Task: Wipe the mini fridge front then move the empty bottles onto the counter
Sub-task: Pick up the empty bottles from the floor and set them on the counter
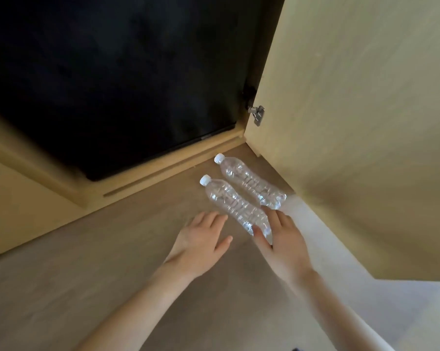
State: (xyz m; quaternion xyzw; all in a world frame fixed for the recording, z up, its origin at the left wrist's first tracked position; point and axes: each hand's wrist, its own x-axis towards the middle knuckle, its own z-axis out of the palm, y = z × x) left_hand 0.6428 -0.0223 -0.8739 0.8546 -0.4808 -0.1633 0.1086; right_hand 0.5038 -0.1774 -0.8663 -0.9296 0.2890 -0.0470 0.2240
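Black and glossy, the mini fridge front point(107, 79) fills ten to twelve o'clock inside its pale wood surround. Moving right: the left hand point(201, 240) hovers spread and empty at six o'clock, beside the near bottle point(235, 205) — clear, ribbed, crinkled plastic lying on the floor, cap toward eleven. The right hand point(283, 243) touches its base, fingers open, not yet closed. The far bottle point(250, 182) lies parallel, toward the open cabinet door point(353, 110)

A pale wooden cabinet door point(353, 122) stands open on a metal hinge point(257, 114) above a wood-look floor point(74, 287).
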